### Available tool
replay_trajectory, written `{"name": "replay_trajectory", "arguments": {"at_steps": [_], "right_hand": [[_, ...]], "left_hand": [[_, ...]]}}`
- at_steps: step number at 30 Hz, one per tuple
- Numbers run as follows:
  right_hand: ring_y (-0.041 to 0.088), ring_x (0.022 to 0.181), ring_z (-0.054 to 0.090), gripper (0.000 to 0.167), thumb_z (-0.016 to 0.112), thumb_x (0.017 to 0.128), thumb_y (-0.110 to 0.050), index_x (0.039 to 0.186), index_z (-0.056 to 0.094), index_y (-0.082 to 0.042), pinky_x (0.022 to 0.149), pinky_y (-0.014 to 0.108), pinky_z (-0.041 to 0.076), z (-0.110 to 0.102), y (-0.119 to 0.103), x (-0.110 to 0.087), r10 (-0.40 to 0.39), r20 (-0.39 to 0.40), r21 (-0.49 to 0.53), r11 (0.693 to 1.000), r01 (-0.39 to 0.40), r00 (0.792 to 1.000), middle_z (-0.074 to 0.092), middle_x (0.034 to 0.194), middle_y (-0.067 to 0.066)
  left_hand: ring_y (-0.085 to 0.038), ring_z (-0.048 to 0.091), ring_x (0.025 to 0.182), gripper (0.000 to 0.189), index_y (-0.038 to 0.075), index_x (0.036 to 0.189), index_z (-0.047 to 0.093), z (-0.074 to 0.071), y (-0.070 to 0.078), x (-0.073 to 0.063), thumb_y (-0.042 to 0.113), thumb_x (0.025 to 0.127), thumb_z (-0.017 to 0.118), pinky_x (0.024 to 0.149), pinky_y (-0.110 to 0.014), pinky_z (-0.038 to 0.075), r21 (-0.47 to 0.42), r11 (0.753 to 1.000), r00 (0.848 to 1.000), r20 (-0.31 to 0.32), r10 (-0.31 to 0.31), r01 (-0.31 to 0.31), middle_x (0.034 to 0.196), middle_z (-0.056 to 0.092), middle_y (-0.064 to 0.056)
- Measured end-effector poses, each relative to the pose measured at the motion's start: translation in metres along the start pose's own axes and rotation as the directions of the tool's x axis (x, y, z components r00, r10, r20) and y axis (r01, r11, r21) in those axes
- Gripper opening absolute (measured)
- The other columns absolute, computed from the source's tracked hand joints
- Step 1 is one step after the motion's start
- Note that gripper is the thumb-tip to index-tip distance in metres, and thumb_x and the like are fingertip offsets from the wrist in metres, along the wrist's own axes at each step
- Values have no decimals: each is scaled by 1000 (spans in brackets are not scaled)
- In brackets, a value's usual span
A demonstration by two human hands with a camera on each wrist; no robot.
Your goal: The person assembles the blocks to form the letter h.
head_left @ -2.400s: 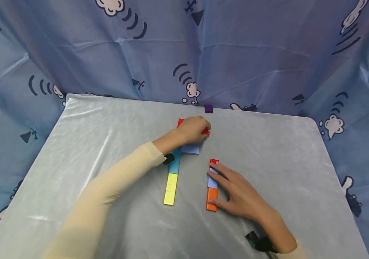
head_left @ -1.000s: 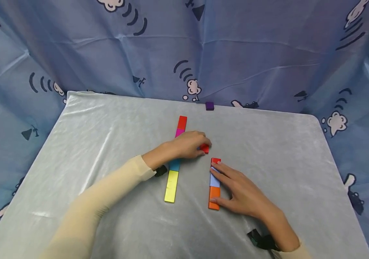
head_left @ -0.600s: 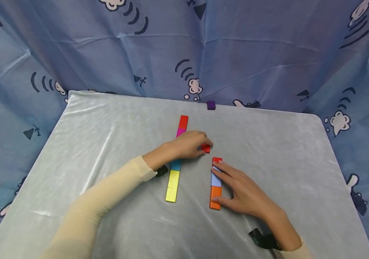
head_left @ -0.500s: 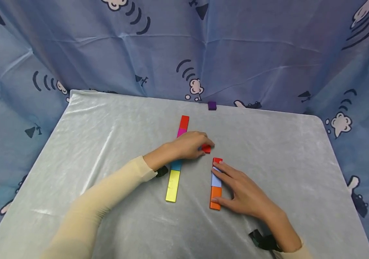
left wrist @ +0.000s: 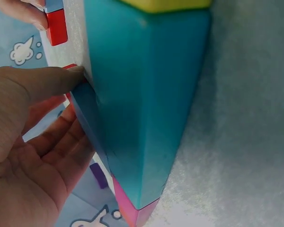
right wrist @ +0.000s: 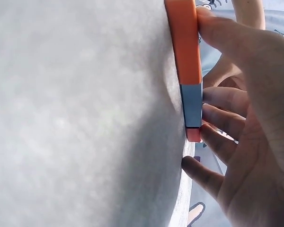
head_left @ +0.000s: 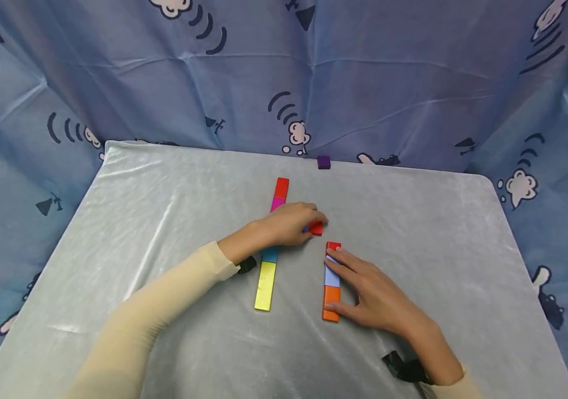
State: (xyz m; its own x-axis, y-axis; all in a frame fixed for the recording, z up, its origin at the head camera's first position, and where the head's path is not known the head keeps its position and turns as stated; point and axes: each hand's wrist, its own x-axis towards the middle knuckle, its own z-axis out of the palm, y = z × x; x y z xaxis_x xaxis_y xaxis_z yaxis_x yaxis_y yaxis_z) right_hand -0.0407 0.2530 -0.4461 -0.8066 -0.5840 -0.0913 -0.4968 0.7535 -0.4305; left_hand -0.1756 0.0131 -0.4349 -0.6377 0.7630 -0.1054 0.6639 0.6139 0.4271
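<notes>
A long row of coloured blocks runs away from me in the head view: yellow block [head_left: 265, 285], teal block [head_left: 270, 254], magenta block [head_left: 278, 204] and red end block [head_left: 281, 188]. My left hand [head_left: 291, 223] reaches across this row and pinches a small red block [head_left: 316, 228]. In the left wrist view that block sits at the end of a blue block [left wrist: 91, 120] beside the teal one. My right hand [head_left: 371, 291] rests its fingertips along a shorter row of a red block [head_left: 333, 246], a light-blue block [head_left: 332, 274] and an orange block [head_left: 331, 303].
A purple block [head_left: 323, 162] lies at the far edge of the grey cloth-covered table [head_left: 428, 221]. A blue patterned curtain [head_left: 388, 83] hangs behind and at both sides. Dark straps [head_left: 403, 368] circle the wrists.
My left hand has come nearer with the small red block, bringing it to the end of the blue block beside the long row. The right hand keeps its place.
</notes>
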Motion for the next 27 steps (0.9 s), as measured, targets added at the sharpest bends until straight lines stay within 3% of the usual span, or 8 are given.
{"name": "replay_trajectory", "arguments": {"at_steps": [5, 12, 19, 27], "right_hand": [[33, 154, 46, 89, 81, 88, -58, 160, 49, -17, 121, 60, 48, 0, -1, 2, -3, -4, -6, 1000, 3, 1000, 43, 169, 7], [32, 155, 45, 90, 79, 88, -62, 159, 50, -17, 121, 60, 47, 0, -2, 2, 14, 11, -3, 1000, -13, 1000, 44, 168, 5], [32, 153, 47, 89, 80, 87, -62, 158, 51, -16, 120, 60, 48, 1, -3, 1, 6, 1, -10, 1000, -6, 1000, 46, 167, 6], [32, 154, 47, 90, 79, 87, -63, 159, 50, -17, 121, 59, 48, -1, -4, 1, 15, 9, -26, 1000, -14, 1000, 45, 167, 6]], "left_hand": [[-19, 63, 115, 57, 17, 155, 55, 0, 0, -2, 27, 101, 72, 104, -35, 60, 13, 1000, 999, 33, -28, 28, 131, 69, -5], [-18, 61, 117, 61, 17, 158, 50, -2, -2, -3, 34, 103, 69, 108, -36, 58, 1, 999, 998, 53, -35, 35, 132, 66, -5], [-18, 64, 128, 51, 16, 153, 57, -16, -9, 8, 33, 106, 64, 112, -37, 58, -71, 997, 999, -32, -39, 36, 142, 66, -4], [-22, 62, 132, 49, 14, 152, 57, -34, -20, 33, 30, 106, 62, 113, -43, 57, -13, 995, 991, -84, -103, 102, 149, 61, -8]]}}
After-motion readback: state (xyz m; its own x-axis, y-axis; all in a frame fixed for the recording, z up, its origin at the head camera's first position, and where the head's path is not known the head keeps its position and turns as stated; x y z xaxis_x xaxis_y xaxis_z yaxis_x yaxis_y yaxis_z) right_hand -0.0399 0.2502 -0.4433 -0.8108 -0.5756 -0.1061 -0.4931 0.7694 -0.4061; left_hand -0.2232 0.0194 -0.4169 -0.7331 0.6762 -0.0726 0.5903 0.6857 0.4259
